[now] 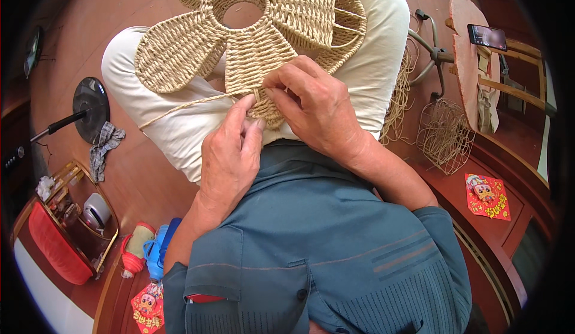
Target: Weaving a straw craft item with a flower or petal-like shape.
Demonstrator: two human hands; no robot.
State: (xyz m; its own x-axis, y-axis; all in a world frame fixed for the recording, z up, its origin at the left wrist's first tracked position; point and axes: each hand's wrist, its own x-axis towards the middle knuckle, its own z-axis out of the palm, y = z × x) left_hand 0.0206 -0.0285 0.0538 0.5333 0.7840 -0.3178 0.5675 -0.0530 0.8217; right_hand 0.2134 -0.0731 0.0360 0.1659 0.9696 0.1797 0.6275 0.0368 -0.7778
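A flower-shaped woven piece of pale straw cord [176,46], with a round hole in its middle, lies across my knees in white trousers. My left hand [233,154] pinches the lower end of the nearest petal [251,61] with thumb and index finger. Just to its right, my right hand [311,109] is closed on that same petal, its bent fingertips at a short upright strand; what exactly they grip is partly hidden by the fingers. A loose cord [176,109] runs from the petal leftward over my left thigh.
At right are a phone [486,37] on a pink board [467,88], a wire basket of cord [443,139] and hanging cords [398,112]. At left are a black round base [91,100], a cloth [106,148], a red-seated chair [57,244] and bottles [157,250]. Red printed cards [487,197] lie on both sides.
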